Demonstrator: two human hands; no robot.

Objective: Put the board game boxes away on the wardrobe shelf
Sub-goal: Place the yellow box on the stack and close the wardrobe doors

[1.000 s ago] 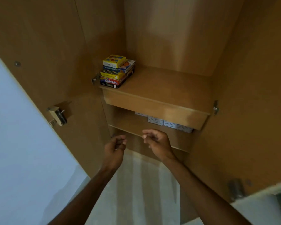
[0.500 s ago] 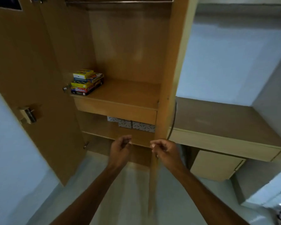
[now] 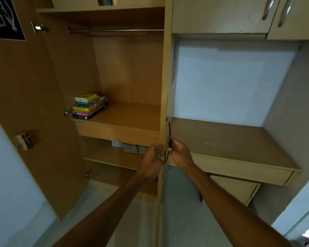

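1. The wardrobe stands open, its left door swung wide, and the board game boxes sit in a stack at the left front corner of the wardrobe shelf, against the left wall.
2. The stack runs several boxes high: a small yellow box on top, a blue one marked "BRAINVITA" under it, another yellow one below that, and a dark box with a red script logo at the bottom, whose wording is too small to read.
3. The rest of that shelf is bare wood, and a hanging rail crosses the space above it.
4. On the lower shelf, pushed to the back, a row of white patterned boxes shows under the upper shelf's front panel.
5. The right door is seen edge-on between the two hands.
6. The left hand is against the door's edge with its grip curled; I cannot tell whether it clamps the door.
7. The right hand has its grip closed on the lower end of the dark door handle.
8. To the right is a wooden surface below a white wall, with two cupboard doors overhead.
9. A dark poster with white line work hangs on the left door; nothing on it reads as text.
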